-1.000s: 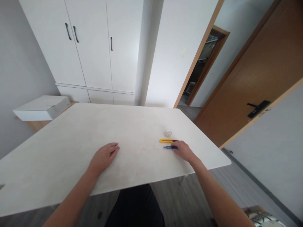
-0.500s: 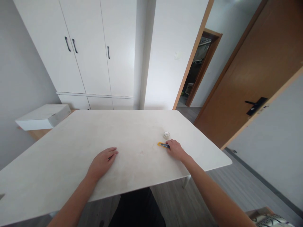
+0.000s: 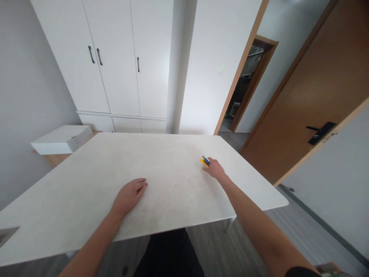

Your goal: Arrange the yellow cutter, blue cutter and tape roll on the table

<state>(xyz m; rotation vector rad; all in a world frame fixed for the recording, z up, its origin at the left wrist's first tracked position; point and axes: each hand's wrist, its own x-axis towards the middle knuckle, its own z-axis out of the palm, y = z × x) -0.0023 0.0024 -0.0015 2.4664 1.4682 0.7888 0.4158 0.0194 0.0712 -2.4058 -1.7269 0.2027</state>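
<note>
My left hand (image 3: 129, 196) rests on the white table (image 3: 161, 154), palm down, its fingers loosely extended and nothing seen in it. Farther right, my right hand (image 3: 215, 168) is closed around a yellow utility knife (image 3: 203, 162). The knife's yellow end sticks out to the left of the fingers. A slim bluish-grey piece (image 3: 205, 158) shows just beside the yellow part; I cannot tell whether it belongs to the knife. The clear tape roll seen earlier near this spot is mostly or wholly hidden by the hand.
A white box (image 3: 62, 138) stands beyond the table's left end. A flat grey item (image 3: 8, 235) lies at the near left edge. White cupboards (image 3: 115, 77) are behind the table, and a brown door (image 3: 305, 92) stands at the right.
My right hand has moved away from me with the utility knife, to where the tape roll was visible. The left hand stays on the table. The view has shifted slightly.
</note>
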